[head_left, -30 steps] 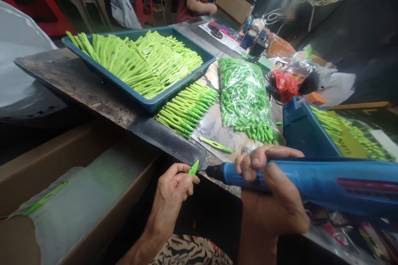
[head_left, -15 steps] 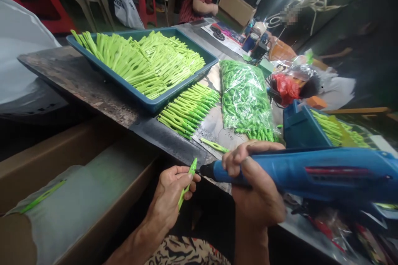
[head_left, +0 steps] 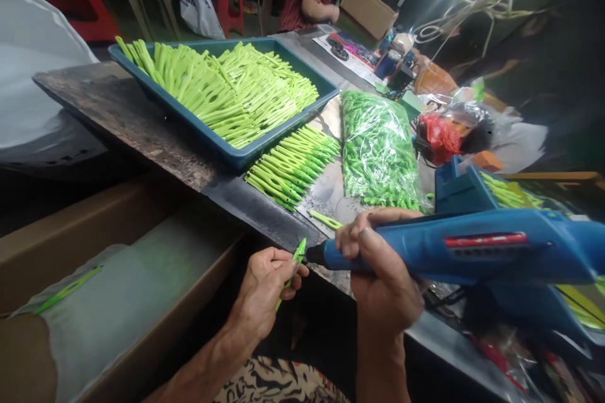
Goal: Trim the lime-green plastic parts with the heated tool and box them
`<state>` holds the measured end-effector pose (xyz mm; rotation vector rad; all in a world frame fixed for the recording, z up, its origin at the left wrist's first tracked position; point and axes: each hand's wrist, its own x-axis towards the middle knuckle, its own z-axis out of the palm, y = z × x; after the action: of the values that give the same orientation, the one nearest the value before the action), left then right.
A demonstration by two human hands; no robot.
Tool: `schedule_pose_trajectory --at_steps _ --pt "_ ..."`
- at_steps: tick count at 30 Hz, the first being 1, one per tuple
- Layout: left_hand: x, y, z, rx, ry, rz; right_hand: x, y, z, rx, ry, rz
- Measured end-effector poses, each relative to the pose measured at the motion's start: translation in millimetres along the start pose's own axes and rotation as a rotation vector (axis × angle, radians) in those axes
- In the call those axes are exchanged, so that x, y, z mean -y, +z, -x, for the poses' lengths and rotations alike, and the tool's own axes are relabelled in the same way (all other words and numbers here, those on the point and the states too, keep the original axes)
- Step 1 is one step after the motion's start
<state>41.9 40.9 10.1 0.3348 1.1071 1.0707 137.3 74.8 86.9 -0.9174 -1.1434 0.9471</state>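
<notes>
Left hand (head_left: 265, 286): clamping a green plastic piece (head_left: 295, 271) together between thumb and fingertips, just below the front rim of the teal tray (head_left: 283, 132).
Right hand (head_left: 380, 264): closing around a blue glue gun (head_left: 466, 245), also below the tray.
Nozzle (head_left: 315, 256): pointing at the green piece, just beside it.

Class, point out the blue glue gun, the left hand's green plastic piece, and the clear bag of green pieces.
Blue glue gun (head_left: 472, 258): head view, on the barrel.
Green plastic piece (head_left: 299, 255): head view, on its upper end.
Clear plastic bag (head_left: 378, 151): head view, on its middle.
</notes>
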Motion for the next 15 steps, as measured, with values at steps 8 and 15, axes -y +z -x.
schedule_pose_trajectory --at_steps 8,15 --pt "-3.4 3.6 1.4 -0.048 -0.042 -0.049 -1.8 0.3 -2.5 0.017 0.002 0.002" --pt "-0.1 1.6 0.6 -0.028 -0.033 -0.053 -0.7 7.3 -3.0 -0.048 -0.002 0.024"
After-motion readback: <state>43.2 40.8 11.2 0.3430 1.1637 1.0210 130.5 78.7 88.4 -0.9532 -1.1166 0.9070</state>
